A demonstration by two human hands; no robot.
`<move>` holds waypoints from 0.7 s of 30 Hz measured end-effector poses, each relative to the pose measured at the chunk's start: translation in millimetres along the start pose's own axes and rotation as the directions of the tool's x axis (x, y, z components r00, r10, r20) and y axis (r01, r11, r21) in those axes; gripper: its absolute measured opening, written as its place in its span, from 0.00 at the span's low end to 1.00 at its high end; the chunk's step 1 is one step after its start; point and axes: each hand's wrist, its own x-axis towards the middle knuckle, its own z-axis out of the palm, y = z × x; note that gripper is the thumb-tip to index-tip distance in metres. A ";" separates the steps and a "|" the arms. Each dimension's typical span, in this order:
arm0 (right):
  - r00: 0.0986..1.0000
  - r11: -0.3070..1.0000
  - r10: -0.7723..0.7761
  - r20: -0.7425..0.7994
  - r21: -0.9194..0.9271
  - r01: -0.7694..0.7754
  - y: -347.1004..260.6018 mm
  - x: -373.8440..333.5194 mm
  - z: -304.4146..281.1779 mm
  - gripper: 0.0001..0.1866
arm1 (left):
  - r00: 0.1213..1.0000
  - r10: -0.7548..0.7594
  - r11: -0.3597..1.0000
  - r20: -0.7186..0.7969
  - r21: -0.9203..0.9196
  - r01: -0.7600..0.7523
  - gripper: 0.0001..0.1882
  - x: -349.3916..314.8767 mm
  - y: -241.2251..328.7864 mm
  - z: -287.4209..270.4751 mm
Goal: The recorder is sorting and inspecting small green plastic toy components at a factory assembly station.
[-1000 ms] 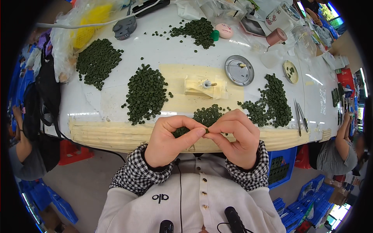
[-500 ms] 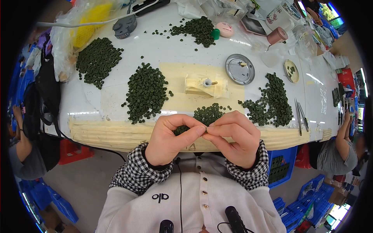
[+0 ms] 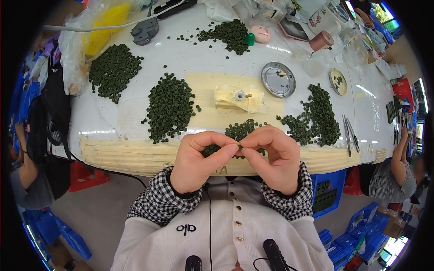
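Over the table's near edge, my left hand (image 3: pixel 199 158) and my right hand (image 3: pixel 275 160) meet fingertip to fingertip. Thumbs and forefingers of both pinch one small dark green round piece (image 3: pixel 240 147), mostly covered by the fingers. Just beyond them lies a small heap of similar green pieces (image 3: pixel 242 130), partly hidden by my hands. Larger heaps sit to the left (image 3: pixel 169 108) and to the right (image 3: pixel 323 115). Past the small heap stands a taped block (image 3: pixel 237 98) with a metal ring and a short pin on top.
Further heaps lie at far left (image 3: pixel 115 72) and far middle (image 3: pixel 230 36). A round metal lid (image 3: pixel 278 80), a yellowish dish (image 3: pixel 338 82) and tweezers (image 3: pixel 347 135) are on the right. Below the edge is a blue tray (image 3: pixel 334 198). Other people sit at both sides.
My right fingers have shifted slightly and opened a little around the green piece, which shows more now. My left hand stays nearly still.
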 end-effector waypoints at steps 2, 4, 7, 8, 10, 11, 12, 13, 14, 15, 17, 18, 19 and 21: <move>0.999 0.997 0.037 -0.026 0.074 -0.035 0.6 -0.3 4.4 0.06 | 1.000 0.024 0.999 -0.015 0.035 -0.024 0.05 -0.1 -1.3 -0.3; 0.998 0.997 0.048 -0.031 0.064 -0.045 0.7 -0.6 5.7 0.06 | 0.999 0.046 0.997 -0.025 0.060 -0.045 0.05 0.0 -1.6 0.3; 0.999 0.998 0.041 -0.026 0.058 -0.040 1.7 -1.3 6.2 0.06 | 0.996 0.075 0.993 -0.043 0.094 -0.070 0.05 -1.0 -2.3 1.6; 0.999 0.998 0.035 -0.021 0.058 -0.034 2.3 -1.4 6.5 0.06 | 0.995 0.082 0.991 -0.052 0.113 -0.076 0.05 -1.6 -3.7 1.2; 1.000 1.000 -0.010 -0.006 -0.013 0.010 2.5 -1.0 7.2 0.06 | 0.993 0.093 0.988 -0.066 0.128 -0.084 0.05 -2.8 -4.9 1.0; 0.999 0.998 -0.033 -0.001 -0.050 0.033 2.2 -0.9 7.1 0.06 | 0.993 0.094 0.989 -0.068 0.123 -0.086 0.05 -2.8 -4.9 1.4; 1.000 1.000 -0.004 -0.020 -0.025 0.004 2.3 -1.0 8.2 0.06 | 0.993 0.096 0.989 -0.070 0.118 -0.087 0.05 -2.7 -5.0 1.6; 0.999 1.000 0.024 -0.038 0.000 -0.024 2.5 -1.1 10.1 0.07 | 0.996 0.047 0.999 -0.078 0.008 -0.046 0.05 -2.5 -5.6 1.2; 0.997 0.998 0.053 -0.055 0.027 -0.051 2.8 -1.2 11.3 0.07 | 0.997 -0.003 0.995 -0.081 -0.102 -0.005 0.05 -2.2 -6.7 0.5; 0.996 0.999 0.041 -0.077 0.008 -0.041 1.4 0.4 10.5 0.07 | 0.995 -0.052 0.977 -0.079 -0.211 0.035 0.05 -2.0 -7.3 0.0; 0.993 0.999 0.018 -0.118 -0.032 -0.022 -3.0 4.8 5.3 0.07 | 0.989 -0.096 0.933 -0.108 -0.355 0.052 0.05 -0.7 -1.0 -2.0; 0.985 0.998 0.045 -0.168 -0.035 -0.052 -2.6 4.0 1.7 0.07 | 0.985 -0.120 0.904 -0.120 -0.424 0.058 0.05 0.0 2.1 -4.2; 0.989 0.987 0.005 -0.147 -0.160 -0.028 -2.8 4.7 -5.1 0.07 | 0.979 -0.122 0.907 -0.165 -0.420 0.042 0.06 -0.3 3.3 -8.5; 0.996 0.934 -0.029 -0.090 -0.358 -0.005 -2.0 7.2 -11.5 0.06 | 0.965 -0.106 0.902 -0.239 -0.432 -0.008 0.07 -0.6 5.7 -14.3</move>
